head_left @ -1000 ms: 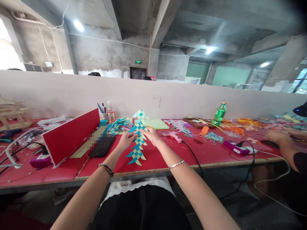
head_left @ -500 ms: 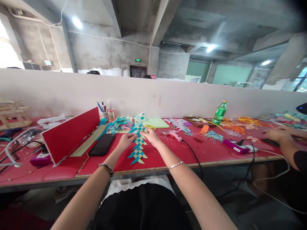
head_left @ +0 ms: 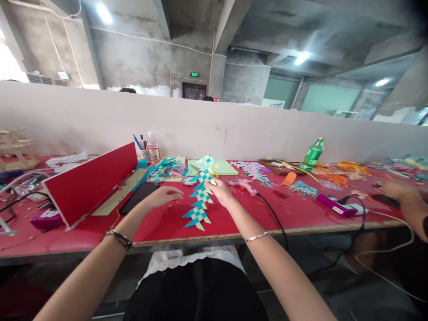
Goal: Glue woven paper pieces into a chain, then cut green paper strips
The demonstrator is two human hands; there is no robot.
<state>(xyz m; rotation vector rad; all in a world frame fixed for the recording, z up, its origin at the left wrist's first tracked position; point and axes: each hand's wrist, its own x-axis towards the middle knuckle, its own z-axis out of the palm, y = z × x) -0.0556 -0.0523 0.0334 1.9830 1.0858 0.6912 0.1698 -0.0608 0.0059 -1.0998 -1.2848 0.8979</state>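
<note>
My right hand grips the right edge of a woven paper strip in teal and pale yellow, with pointed ends along both sides. The strip slants from the front of the red table up toward the back. To its left, my left hand is off the strip, holding nothing, its fingers apart. A black phone lies just beyond and left of my left hand. Behind the strip is a heap of teal and yellow paper strips, beside pale yellow sheets.
A pink glue gun with a black cord lies right of my right hand. Left stands a red upright panel. Farther right are a green bottle, a purple power strip and another person's hand. A white partition runs behind.
My left hand has let go of the woven paper strip and moved left, its fingers parting. My right hand still holds the strip, now slightly farther right. The view has shifted a little.
</note>
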